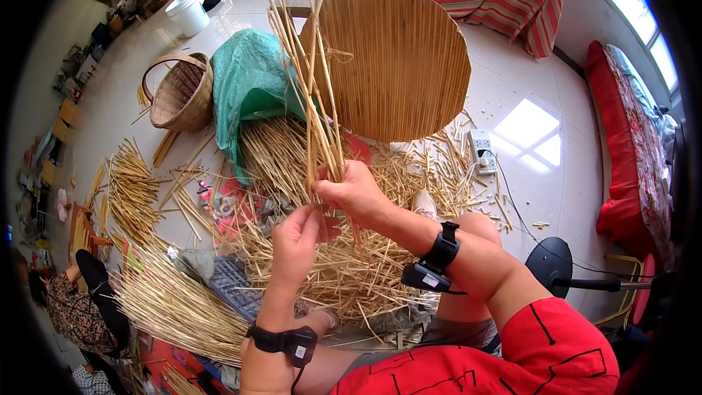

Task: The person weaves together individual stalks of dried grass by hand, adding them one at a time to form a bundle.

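Clock positions read from the hands, 12 being the top of the view.

Grip, right: the right hand (352, 192) is closed round a thin handful of long stalks (314, 106), which rise toward 12, fanning apart at the top. Grip, left: the left hand (298, 238) sits just below, at 7, fingertips drawn close together beside the lower part of the handful; cannot tell whether they pinch a stalk.

Supply: a green sack (252, 58) lies at 11, its mouth toward the hands and full of stalks packed lengthwise. A large sheaf (183, 303) spreads at 8, a smaller heap (134, 194) at 9. A basket (175, 99) stands at 10, beside the sack.

Floor: short scraps (336, 271) cover the ground from 6 round to 2, nearing a power strip (482, 152). A round board (395, 66) of narrow parallel strips is at 1.

Progress (judgement): the scraps suggest plenty has been handled; the present handful is gathered but loose and uneven at the tips. Sack contents look largely unworked. Whether sheaf and heap are finished or waiting, cannot tell.
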`<state>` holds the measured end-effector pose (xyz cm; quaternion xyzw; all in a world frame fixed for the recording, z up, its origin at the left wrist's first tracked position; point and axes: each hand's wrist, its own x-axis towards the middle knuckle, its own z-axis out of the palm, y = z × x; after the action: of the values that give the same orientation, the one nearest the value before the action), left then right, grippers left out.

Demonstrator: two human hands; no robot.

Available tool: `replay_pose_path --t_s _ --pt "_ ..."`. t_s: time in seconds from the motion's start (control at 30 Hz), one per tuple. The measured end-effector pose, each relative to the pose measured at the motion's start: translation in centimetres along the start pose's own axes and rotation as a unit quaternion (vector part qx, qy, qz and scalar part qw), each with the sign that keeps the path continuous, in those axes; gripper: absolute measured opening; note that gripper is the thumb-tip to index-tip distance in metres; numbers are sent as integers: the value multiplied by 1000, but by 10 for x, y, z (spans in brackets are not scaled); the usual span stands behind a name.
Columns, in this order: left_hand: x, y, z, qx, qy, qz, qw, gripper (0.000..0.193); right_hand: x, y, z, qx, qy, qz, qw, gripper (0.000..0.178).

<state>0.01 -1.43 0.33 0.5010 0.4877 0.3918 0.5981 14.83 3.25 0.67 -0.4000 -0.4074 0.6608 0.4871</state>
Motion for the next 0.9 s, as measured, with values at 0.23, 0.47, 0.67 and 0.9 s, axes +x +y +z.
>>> replay_pose_path --t_s 0.23,0.47,0.67,0.9 --pt "-3 8 1 11 -38 -16 999 30 1 -2 -3 -4 -14 -2 1000 10" --pt "-3 8 -4 18 -82 -24 996 33 0 -5 -1 10 -31 13 999 11" --pt "2 9 -3 -83 -19 -19 996 29 5 4 -6 -13 81 -52 995 8" --pt "13 5 -38 -55 195 44 978 26 -4 -11 -11 -92 -79 -23 992 15"
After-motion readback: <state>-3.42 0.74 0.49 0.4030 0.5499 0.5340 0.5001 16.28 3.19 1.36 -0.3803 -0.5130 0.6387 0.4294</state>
